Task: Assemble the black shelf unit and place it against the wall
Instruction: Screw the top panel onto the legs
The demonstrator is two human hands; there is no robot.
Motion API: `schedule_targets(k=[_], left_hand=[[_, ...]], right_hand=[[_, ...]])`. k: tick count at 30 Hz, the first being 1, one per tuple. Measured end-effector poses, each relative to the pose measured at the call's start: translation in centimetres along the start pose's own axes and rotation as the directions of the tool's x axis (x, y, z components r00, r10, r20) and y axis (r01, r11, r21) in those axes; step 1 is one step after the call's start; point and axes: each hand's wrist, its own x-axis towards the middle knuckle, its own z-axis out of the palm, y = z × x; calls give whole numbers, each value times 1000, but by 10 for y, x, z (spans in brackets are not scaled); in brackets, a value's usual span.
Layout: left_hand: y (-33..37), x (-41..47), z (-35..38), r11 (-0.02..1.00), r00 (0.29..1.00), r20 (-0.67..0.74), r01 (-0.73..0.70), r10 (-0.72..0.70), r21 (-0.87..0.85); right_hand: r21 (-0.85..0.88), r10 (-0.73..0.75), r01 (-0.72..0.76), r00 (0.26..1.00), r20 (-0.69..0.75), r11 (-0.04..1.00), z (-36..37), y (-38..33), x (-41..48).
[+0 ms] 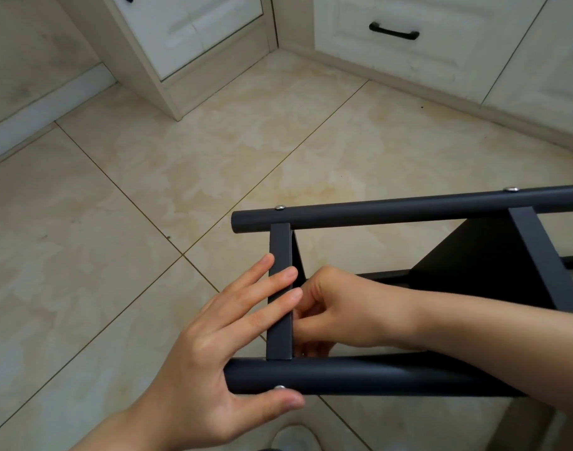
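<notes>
Shelf unit: the black shelf unit (408,209) lies on its side on the tiled floor (148,190), in the lower right of the view and well apart from the white cabinets (392,60) at the back.
Visible parts: two round tubes run left to right, the near tube (376,375) and a far one. A flat end bar (280,242) spans between them, and a dark shelf panel (473,265) sits further along.
Fixings: a silver screw (279,388) shows on the near tube where the end bar meets it, and two more show on the far tube.
Likely handling: painted metal, so probably stiff and fairly light for its bulk. The smooth round tubes may roll or slip in a loose hold.
Where to hold: the tubes close to a joint look the safest place, since the frame should not twist there. The thin panel edges look less comfortable.
Left hand: the left hand (210,346) comes in from below. Its fingers (262,288) lie straight and slightly apart across the end bar, and its thumb (278,403) sits under the near tube beside the screw, bracing the corner.
Right hand: the right hand (330,307) reaches in across the near tube, with its fingers curled together just behind the end bar. Whether they pinch a small part cannot be told.
Step in hand: probably fastening or checking this corner joint.
</notes>
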Motion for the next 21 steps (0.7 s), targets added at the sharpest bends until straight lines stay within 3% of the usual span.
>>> schedule_targets(k=[7, 15, 21], left_hand=[[0, 2, 0, 1000, 1000, -11, -11, 11, 2], [0, 1, 0, 1000, 1000, -4, 5, -5, -9], [0, 2, 1, 1000, 1000, -6, 13, -13, -13]], right_hand=[[81, 47, -53, 996, 81, 995, -10, 4, -1], [229, 141, -210, 948, 285, 951, -17, 8, 3], [221, 156, -217, 952, 265, 951, -17, 8, 5]])
